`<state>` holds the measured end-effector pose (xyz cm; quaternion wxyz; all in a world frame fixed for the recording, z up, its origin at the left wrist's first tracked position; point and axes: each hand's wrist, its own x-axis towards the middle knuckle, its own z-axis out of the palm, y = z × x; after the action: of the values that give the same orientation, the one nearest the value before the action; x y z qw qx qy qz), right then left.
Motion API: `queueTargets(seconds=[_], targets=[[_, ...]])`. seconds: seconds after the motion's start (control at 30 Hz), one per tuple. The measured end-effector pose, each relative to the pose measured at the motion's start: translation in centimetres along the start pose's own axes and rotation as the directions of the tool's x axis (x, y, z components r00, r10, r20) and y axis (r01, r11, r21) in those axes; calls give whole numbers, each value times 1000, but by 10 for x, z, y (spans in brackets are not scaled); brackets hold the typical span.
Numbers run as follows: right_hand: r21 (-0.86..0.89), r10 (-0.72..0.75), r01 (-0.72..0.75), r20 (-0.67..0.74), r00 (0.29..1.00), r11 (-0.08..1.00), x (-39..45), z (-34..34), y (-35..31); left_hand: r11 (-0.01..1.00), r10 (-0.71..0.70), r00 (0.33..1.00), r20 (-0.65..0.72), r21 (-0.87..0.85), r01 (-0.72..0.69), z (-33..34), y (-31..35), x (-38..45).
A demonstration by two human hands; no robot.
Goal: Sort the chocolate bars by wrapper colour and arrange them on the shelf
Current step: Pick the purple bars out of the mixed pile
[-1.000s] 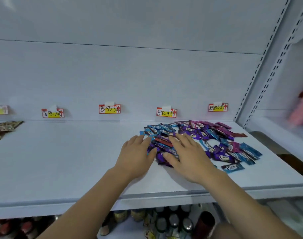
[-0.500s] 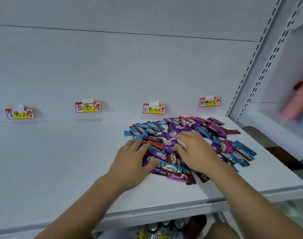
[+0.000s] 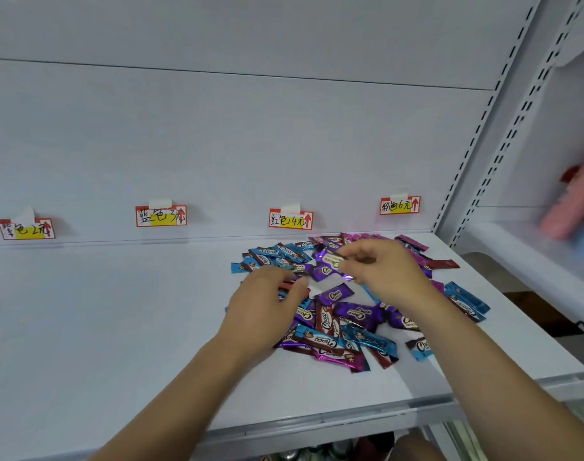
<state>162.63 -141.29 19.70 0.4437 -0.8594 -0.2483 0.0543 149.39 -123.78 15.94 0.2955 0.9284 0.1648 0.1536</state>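
Note:
A mixed pile of chocolate bars (image 3: 353, 314) in blue, purple, pink and dark red wrappers lies on the right half of the white shelf (image 3: 117, 327). My right hand (image 3: 387, 277) is raised over the back of the pile and pinches a purple bar (image 3: 330, 260) between thumb and fingertips. My left hand (image 3: 264, 311) lies on the pile's left side with curled fingers, and its thumb and fingers close on a dark red bar (image 3: 289, 286). Blue bars (image 3: 277, 256) lie beyond the left hand, pink ones (image 3: 412, 242) at the back right.
Several handwritten colour and price tags are taped along the back wall, among them a blue tag (image 3: 160, 216), a red tag (image 3: 290, 219) and a pink tag (image 3: 399, 205). A slotted upright (image 3: 463, 168) bounds the shelf on the right. A blurred pink item (image 3: 570, 207) sits on the neighbouring shelf.
Both hands went from lying flat on the pile to picking. The right hand rose toward the back with a purple bar. The pile has spread toward the front edge.

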Motion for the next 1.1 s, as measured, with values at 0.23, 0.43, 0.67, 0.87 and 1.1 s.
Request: queueTargets(seconds=[0.23,0.43,0.67,0.87,1.1], targets=[[-210,-112,113,19,994,971,-5,2,5,620,-305,952,24,-754,217,5,32,15],[-471,-56,208,317,947,857,7,17,32,604,-369,922,120,-723,336,-7,19,14],[-350,-12,88,214,977,933,14,6,30,551,-389,897,210,-727,409,-4,21,23],[280,-16,7,31,999,960,-2,11,1,459,-272,933,236,-820,341,4,30,28],[-197,-154,135,-82,985,971,32,24,18,447,-370,924,98,-853,269,-1,20,30]])
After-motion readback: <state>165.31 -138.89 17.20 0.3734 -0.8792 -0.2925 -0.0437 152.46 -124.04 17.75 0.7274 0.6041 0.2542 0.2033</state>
